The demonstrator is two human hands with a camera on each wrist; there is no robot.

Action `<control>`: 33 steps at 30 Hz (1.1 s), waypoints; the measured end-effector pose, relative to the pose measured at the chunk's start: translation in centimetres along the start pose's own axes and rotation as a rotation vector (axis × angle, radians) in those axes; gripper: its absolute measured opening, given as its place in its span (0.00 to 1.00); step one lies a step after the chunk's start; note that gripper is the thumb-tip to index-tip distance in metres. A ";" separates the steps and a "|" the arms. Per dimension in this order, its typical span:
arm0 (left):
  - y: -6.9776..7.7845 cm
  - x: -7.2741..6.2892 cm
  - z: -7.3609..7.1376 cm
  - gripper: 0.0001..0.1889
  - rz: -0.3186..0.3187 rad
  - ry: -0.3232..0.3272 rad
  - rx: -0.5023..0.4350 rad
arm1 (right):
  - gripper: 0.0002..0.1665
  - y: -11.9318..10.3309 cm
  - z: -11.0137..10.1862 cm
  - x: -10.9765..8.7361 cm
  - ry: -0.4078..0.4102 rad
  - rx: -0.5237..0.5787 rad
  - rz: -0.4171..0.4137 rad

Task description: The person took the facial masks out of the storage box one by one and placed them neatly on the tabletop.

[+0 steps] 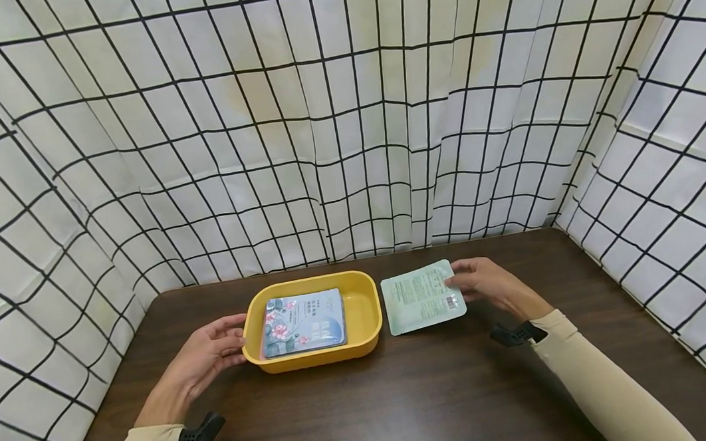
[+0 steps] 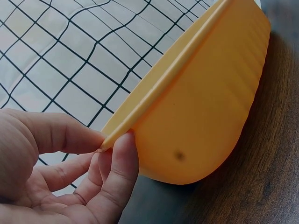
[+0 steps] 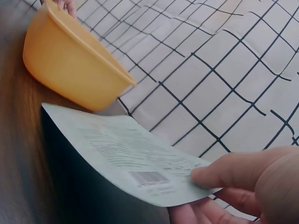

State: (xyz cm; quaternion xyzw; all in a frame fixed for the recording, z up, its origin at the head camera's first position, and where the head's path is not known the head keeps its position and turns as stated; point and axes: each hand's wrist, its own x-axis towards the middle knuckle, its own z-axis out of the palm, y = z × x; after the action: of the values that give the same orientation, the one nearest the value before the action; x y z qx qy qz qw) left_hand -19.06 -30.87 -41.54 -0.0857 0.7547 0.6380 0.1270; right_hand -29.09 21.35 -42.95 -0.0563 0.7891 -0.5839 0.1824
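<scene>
A yellow plastic basin [image 1: 366,313] stands on the table, and my left hand [image 1: 207,355] pinches its left rim between thumb and fingers, as the left wrist view shows closely. Inside the basin lies a blue sachet printed with pink flowers [image 1: 304,321], on top of what looks like a stack. To the basin's right, my right hand [image 1: 491,283] pinches a pale green sachet [image 1: 423,297] by its right edge, thumb on top and fingers beneath. In the right wrist view that sachet [image 3: 126,154] is tilted and raised off the table, its printed side with a barcode facing up.
The dark brown wooden table [image 1: 363,413] reaches back to a white curtain with black grid lines [image 1: 349,147], which also hangs along both sides. A black band [image 1: 201,431] sits on my left wrist and another black band [image 1: 517,333] on my right.
</scene>
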 end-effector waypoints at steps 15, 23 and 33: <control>0.1 -0.1 0.2 0.33 -0.009 0.013 0.016 | 0.24 0.8 -0.1 0.6 0.024 -0.079 0.034; 0.1 0.0 0.2 0.33 -0.017 0.021 0.009 | 0.24 0.8 0.0 0.6 -0.018 -0.083 0.032; -0.1 0.1 0.1 0.34 -0.011 0.018 0.004 | 0.27 0.5 0.3 0.9 -0.027 -0.136 0.059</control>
State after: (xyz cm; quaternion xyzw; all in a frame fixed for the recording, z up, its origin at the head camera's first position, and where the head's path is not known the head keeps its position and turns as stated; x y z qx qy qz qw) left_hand -19.13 -30.74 -41.64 -0.0954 0.7566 0.6349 0.1240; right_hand -29.73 20.92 -43.70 -0.0531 0.8256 -0.5226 0.2060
